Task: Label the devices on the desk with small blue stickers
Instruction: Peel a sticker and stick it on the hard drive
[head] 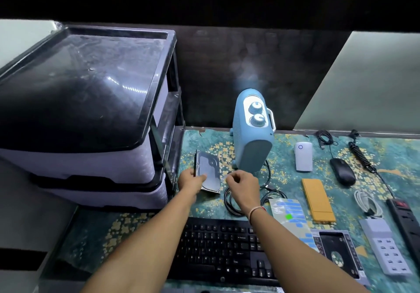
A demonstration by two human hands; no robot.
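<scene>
The left hand point(189, 180) grips the near edge of a hard drive point(209, 171), tilted up off the desk point(284, 152). The right hand point(244, 185) hovers just beside the drive with fingers curled — whether they pinch a sticker I cannot tell. The sticker sheet point(289, 213) with small blue stickers lies right of the right wrist, beside an orange case point(318, 202). Behind the hands stands a blue heater point(252, 133); a black keyboard point(225, 249) lies under the forearms — further right, a black mouse point(342, 171).
</scene>
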